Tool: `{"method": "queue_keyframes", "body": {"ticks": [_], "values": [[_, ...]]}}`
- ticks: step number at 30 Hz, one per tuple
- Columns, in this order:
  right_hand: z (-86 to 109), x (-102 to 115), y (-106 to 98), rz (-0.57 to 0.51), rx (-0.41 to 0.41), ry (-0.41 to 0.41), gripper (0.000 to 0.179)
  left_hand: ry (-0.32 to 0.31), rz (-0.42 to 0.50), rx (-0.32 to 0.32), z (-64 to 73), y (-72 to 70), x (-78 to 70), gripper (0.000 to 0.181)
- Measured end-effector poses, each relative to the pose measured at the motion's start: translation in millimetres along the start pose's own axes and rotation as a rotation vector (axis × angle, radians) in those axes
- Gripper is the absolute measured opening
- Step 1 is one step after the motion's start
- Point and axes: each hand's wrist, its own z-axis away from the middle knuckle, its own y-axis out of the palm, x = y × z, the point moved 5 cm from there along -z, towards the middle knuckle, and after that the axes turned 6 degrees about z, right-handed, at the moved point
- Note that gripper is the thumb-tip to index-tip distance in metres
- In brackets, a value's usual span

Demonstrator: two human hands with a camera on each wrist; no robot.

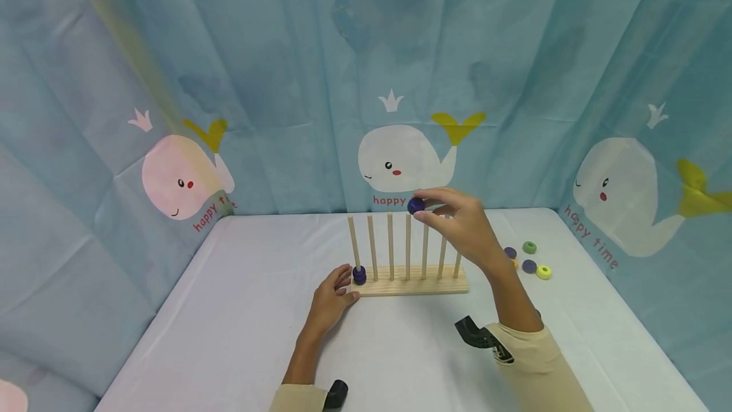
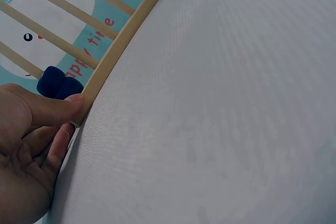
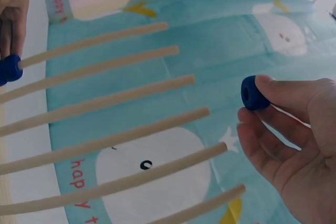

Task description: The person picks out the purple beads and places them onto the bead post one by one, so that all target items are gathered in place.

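Observation:
My right hand pinches a dark blue bead between thumb and fingertips, above the peg tops. In the right wrist view the hole of this bead faces the pegs, with a gap between. A wooden peg rack stands on the table with several upright pegs in a row. Two blue beads are stacked at the bottom of its leftmost peg; the other pegs carry no beads. My left hand grips the left end of the rack's base, its thumb against the edge beside the stacked beads.
Right of the rack lie loose beads: a green bead, a yellow bead, purple beads and a partly hidden orange one. A white cloth covers the table. Whale-printed blue curtains hang behind and at both sides.

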Motion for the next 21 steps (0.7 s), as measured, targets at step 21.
{"method": "queue_keyframes", "body": {"ticks": [21], "values": [[-21.1,34.4,35.1,-0.01,0.058,-0.052,0.034,-0.011,0.021,0.004,-1.6,-0.6,2.0,0.068]]}}
